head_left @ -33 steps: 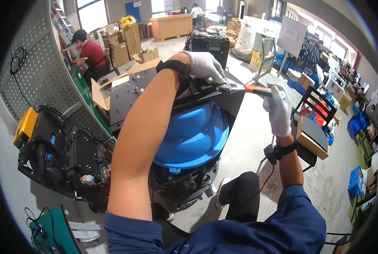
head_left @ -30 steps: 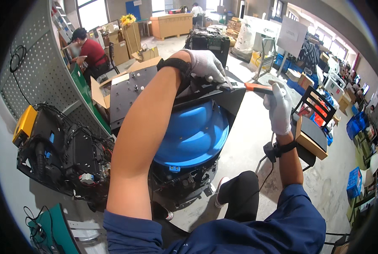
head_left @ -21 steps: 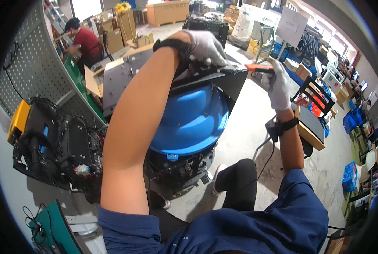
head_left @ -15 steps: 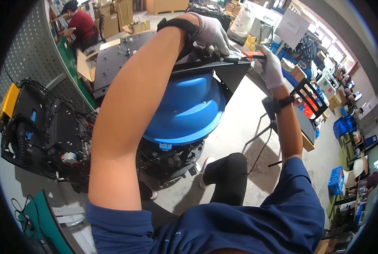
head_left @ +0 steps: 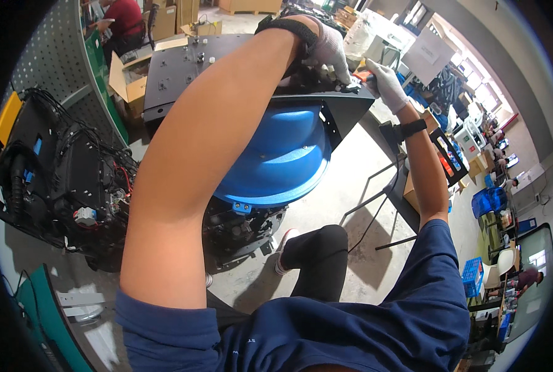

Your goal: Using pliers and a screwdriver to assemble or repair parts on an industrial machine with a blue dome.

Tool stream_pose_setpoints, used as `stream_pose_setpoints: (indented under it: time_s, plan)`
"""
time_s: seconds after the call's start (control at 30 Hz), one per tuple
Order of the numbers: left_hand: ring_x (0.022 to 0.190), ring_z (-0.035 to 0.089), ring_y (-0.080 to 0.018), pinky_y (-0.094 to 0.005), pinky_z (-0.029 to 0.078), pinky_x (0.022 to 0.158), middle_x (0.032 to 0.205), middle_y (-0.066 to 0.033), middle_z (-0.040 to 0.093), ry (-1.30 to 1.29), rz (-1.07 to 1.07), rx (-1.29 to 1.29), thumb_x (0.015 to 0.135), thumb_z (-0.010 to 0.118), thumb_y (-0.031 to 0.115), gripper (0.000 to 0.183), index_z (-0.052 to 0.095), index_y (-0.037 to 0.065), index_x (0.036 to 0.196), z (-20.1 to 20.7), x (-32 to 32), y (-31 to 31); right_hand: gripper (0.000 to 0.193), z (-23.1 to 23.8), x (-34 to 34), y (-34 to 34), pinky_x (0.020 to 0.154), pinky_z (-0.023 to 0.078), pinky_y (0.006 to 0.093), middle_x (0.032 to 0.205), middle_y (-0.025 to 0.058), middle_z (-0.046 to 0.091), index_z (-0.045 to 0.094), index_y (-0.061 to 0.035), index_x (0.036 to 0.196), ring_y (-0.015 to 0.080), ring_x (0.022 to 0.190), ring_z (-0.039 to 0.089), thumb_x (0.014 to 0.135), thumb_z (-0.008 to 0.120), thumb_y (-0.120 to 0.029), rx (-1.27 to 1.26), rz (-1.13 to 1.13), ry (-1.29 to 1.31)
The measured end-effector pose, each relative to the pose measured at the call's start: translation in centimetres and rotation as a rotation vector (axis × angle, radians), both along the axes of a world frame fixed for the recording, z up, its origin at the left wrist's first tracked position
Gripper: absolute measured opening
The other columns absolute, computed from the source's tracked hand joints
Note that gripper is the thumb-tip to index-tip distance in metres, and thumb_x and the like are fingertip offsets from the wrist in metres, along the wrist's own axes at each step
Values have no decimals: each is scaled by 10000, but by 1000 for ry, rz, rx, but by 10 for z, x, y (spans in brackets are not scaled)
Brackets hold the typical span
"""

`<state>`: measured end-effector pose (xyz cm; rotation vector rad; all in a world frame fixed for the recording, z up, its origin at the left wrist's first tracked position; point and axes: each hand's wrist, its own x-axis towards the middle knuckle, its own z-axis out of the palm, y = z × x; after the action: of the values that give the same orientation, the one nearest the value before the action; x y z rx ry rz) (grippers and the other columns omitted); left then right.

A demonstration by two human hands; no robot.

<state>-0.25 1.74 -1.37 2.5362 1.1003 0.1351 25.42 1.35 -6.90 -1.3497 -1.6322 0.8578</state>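
Observation:
A black metal panel (head_left: 171,77) sits on top of a rounded blue cover (head_left: 276,164). My left hand (head_left: 331,51), in a white glove, reaches over the panel's right part with its fingers bent down and closed on something small I cannot make out. Close by, my gloved right hand (head_left: 385,85) is wrapped round the orange handles of a pair of pliers (head_left: 364,76). The pliers' head lies beside my left fingertips, partly hidden by them. Small pale fittings and dark parts show under my left hand.
At left stands an opened black machine body (head_left: 72,180) with cables, beside a perforated panel (head_left: 47,62). An open cardboard box (head_left: 128,80) is behind the black panel. A black chair (head_left: 447,155) stands at right. A person in red (head_left: 123,22) sits at far left.
My view has shifted, so the black panel appears lower and further right. My right hand with the pliers has come closer to my left hand, and the orange handles show less.

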Motion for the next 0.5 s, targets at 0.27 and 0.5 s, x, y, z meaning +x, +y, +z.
stream_pose_setpoints:
  time_s: [0.27,0.5]
  plan:
    - [533,504,-83,-255,403,479,771,-4,661,-92,-73,-63,797,769,333,407,724,57,1093,2,-7,-19,361,53,-44,-111,658,485,256,978,54,667,642,-65,1122,108,751,587,802,768,-176,1221,-224,-628]
    - [613,540,-102,-273,427,535,818,-11,683,-112,-141,-92,791,758,358,389,738,86,1067,17,-18,-26,207,82,-70,-243,676,510,260,882,102,692,663,-4,1048,135,731,641,895,562,-100,1625,-62,-795]
